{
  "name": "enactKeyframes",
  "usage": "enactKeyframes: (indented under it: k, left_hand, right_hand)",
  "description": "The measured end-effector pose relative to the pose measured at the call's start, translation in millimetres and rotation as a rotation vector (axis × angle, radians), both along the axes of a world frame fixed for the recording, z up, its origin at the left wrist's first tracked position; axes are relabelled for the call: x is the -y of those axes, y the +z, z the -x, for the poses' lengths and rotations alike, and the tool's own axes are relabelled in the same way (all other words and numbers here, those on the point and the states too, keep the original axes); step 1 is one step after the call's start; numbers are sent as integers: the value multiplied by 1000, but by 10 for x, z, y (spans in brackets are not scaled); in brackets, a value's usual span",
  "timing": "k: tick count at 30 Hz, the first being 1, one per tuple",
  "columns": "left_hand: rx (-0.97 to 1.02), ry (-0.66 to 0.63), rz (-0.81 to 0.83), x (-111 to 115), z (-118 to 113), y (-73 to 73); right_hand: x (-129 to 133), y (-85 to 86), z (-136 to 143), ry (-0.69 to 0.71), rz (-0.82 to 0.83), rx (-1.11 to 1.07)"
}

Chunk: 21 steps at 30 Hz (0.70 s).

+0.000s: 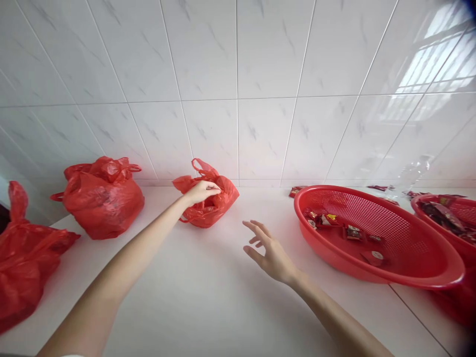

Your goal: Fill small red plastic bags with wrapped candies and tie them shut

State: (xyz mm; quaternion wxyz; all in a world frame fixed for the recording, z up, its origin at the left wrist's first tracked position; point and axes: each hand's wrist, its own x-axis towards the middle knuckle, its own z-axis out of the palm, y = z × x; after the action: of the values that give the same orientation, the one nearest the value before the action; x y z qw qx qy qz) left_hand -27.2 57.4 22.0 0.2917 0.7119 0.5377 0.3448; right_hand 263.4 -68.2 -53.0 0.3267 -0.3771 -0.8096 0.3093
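Note:
A small red plastic bag (208,213) with loop handles sits on the white surface close to the tiled wall. My left hand (203,192) reaches over its crumpled opening, fingers drawn together and closed on the plastic. What lies inside the bag is hidden. To the right of the bag, my right hand (270,255) hovers above the surface with its fingers spread, holding nothing. Further right, a large red plastic basket (320,253) with perforated sides holds several small wrapped packets (353,233).
Two fuller red plastic bags stand to the left, one knotted bag (106,203) by the wall and another bag (26,267) nearer. A second red basket (420,203) with packets is at far right. A clear plastic bottle (412,173) and a loose packet (295,191) lie behind the baskets.

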Motion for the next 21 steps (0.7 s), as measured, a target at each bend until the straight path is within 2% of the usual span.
enactKeyframes:
  k: [6,8,10,14,17,21]
  left_hand:
    - [112,-193,70,399,-398,-265]
    - [139,-201,49,470,-449,-316]
    - [165,-154,8,507,-452,-340]
    - [267,-6,-105,509,-377,-311]
    - [476,111,-139,492,-336,-254]
    - [748,94,-115,477,-294,-145]
  right_hand:
    - [-400,-8,429,-132,-49,94]
    - [-540,-67,527,-187,-56,121]
    - [-638,-145,585,-234,-70,134]
    - [-708,-243,627,-289,-117,169]
    - [-698,-211,668,-307,-138,225]
    - [-702,-99,765,-355,-131,290]
